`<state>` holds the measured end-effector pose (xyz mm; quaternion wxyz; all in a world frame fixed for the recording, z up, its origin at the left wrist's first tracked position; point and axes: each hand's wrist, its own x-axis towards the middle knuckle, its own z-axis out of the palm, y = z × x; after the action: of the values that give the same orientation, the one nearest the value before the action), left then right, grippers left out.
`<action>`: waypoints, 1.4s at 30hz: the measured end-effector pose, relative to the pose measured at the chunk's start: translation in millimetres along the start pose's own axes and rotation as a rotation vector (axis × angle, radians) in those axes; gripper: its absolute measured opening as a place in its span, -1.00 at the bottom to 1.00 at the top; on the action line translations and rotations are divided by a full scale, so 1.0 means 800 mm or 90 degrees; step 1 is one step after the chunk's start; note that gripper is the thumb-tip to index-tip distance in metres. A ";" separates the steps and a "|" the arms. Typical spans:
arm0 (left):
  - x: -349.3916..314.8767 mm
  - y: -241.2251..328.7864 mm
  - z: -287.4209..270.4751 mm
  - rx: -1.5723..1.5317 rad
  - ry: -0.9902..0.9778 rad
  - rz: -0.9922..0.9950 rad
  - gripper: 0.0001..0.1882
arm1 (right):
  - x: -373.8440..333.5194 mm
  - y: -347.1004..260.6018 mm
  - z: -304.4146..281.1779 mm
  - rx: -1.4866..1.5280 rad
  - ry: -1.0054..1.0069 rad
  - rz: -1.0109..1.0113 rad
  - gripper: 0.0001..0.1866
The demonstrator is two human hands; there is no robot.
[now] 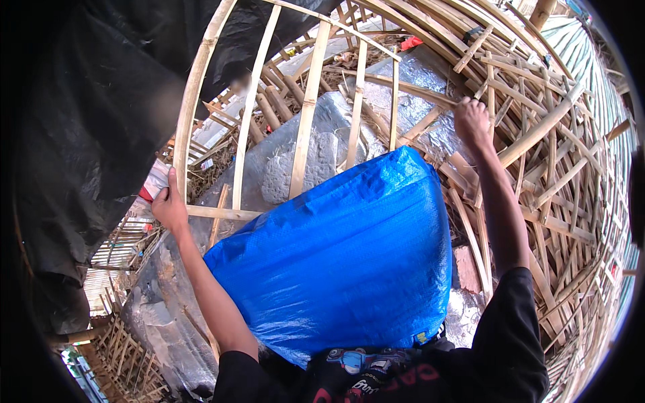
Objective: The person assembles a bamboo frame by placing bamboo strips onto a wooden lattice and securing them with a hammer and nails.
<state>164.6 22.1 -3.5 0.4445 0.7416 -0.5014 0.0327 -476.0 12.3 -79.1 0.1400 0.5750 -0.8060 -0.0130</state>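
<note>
A bamboo frame (309,111) of thin slats between longer poles stands tilted in front of me. My left hand (171,205) is closed round its lower left corner, the thumb pointing up along the outer pole. My right hand (472,124) is closed in a fist at the edge of a heap of split bamboo strips (537,134). Strip ends meet at that fist, but what lies in the fingers is hidden. Across my lap spreads a blue plastic sheet (349,255), which covers the frame's lower right part.
Black sheeting (87,134) hangs at the left. Under the frame lie a grey block (302,164) and silvery sheeting (423,87) on the ground. Cut bamboo pieces (272,104) lie beyond. A reddish brick (465,269) is by my right arm. Woven bamboo (131,356) stands at lower left.
</note>
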 end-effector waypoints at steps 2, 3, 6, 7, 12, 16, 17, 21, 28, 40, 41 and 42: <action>0.000 -0.005 -0.011 -0.005 0.005 0.002 -0.35 | 0.000 0.016 -0.071 0.142 -0.141 0.097 -0.74; 0.001 -0.005 -0.008 0.008 0.007 -0.005 -0.35 | -0.007 0.048 -0.086 0.110 -0.072 0.101 -0.79; 0.000 0.004 -0.001 0.027 0.010 0.000 -0.33 | -0.037 0.120 -0.143 0.138 -0.015 0.206 -0.79; 0.000 0.008 -0.004 0.052 -0.011 -0.010 -0.32 | -0.050 0.127 -0.159 0.164 0.029 0.218 -0.78; 0.008 -0.014 -0.008 0.132 -0.052 -0.047 -0.27 | -0.101 0.122 -0.165 0.433 0.135 0.275 -0.80; 0.009 -0.022 -0.007 0.132 -0.062 -0.029 -0.26 | -0.151 0.073 -0.120 0.799 0.062 0.241 -0.69; 0.007 -0.022 -0.006 0.133 -0.070 -0.031 -0.26 | -0.165 0.060 -0.113 0.854 0.004 0.295 -0.62; 0.005 -0.023 0.000 0.134 -0.089 -0.040 -0.25 | -0.221 0.019 -0.073 0.935 -0.104 0.413 -0.47; 0.008 -0.032 0.001 0.118 -0.092 -0.054 -0.19 | -0.246 -0.006 -0.040 0.841 0.017 0.442 -0.59; 0.009 -0.034 0.004 0.113 -0.112 -0.053 -0.19 | -0.236 -0.005 -0.077 1.251 -0.207 0.594 -0.11; 0.007 -0.031 0.006 0.118 -0.127 -0.069 -0.19 | -0.242 0.006 -0.079 1.385 -0.339 0.505 -0.11; 0.005 -0.029 0.006 0.120 -0.130 -0.067 -0.19 | -0.244 0.013 -0.091 1.510 -0.475 0.395 -0.12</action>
<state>182.5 18.1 -19.2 0.3208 0.8048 -0.4990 -0.0198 -409.1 207.9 -48.6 -0.6919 0.0979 -0.4141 0.5833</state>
